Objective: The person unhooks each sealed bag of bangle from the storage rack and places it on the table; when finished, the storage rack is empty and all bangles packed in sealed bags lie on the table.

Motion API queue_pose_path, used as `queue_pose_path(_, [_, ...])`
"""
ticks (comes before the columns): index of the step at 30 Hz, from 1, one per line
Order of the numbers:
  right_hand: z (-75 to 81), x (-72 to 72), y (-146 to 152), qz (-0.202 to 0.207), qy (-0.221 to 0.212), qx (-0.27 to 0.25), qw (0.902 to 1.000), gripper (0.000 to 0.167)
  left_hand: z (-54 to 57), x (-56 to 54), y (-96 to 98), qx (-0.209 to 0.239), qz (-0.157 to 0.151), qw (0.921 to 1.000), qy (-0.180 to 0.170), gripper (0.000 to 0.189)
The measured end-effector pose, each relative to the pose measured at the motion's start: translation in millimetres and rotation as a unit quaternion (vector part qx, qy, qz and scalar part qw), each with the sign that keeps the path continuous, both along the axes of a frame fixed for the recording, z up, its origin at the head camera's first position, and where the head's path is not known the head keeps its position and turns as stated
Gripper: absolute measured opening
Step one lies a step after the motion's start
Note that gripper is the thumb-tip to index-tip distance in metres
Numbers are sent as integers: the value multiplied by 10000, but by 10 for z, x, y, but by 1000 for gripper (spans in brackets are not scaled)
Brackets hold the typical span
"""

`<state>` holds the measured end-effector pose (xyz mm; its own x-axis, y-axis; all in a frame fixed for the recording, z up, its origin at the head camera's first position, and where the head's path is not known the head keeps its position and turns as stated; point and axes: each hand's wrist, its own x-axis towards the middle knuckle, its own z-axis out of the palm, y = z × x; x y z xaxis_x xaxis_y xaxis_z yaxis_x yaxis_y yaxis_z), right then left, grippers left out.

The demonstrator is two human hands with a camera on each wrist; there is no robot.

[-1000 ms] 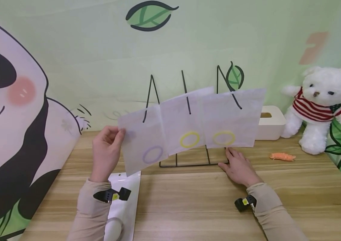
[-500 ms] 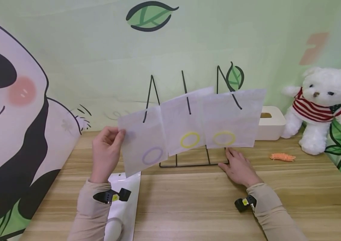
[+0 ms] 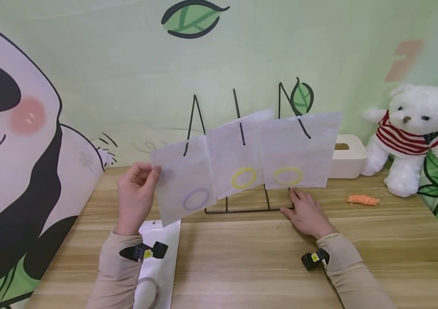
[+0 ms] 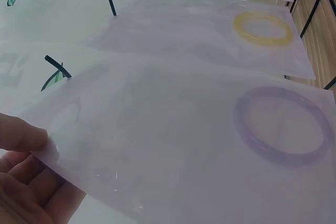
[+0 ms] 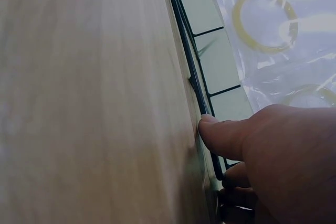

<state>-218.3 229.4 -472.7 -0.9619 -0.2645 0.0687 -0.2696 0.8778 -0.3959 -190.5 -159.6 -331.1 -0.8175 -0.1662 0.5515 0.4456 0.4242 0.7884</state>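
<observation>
A black wire display rack [image 3: 247,211] stands on the table with three translucent plastic bags hung from its hooks. In the left bag [image 3: 174,169] lies a purple ring, likely a bangle [image 4: 240,120]; the middle bag [image 3: 228,148] and right bag [image 3: 300,150] each show a yellow one. My left hand [image 3: 135,195] pinches the left bag's outer edge between thumb and fingers, and that bag tilts down to the left. At the rack's lower right corner my right hand [image 3: 309,216] grips the bottom bar, thumb on the front, as the right wrist view shows.
A white packet [image 3: 165,266] lies on the table [image 3: 242,266] beneath my left forearm. Behind the right bag stands a white tissue box [image 3: 346,165]. Further right are an orange bundle of cord [image 3: 363,200] and a white teddy bear [image 3: 404,176]. A printed backdrop rises behind.
Nearly nothing: both hands keep their places on the bag and the rack. The whole view shifts very slightly.
</observation>
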Motion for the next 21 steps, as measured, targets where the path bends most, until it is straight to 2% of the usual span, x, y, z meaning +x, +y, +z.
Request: queue_pose_path(21, [2,-8,-2,-27,0,34,10000,67,1,15,1,-30,49,10000,-16,14])
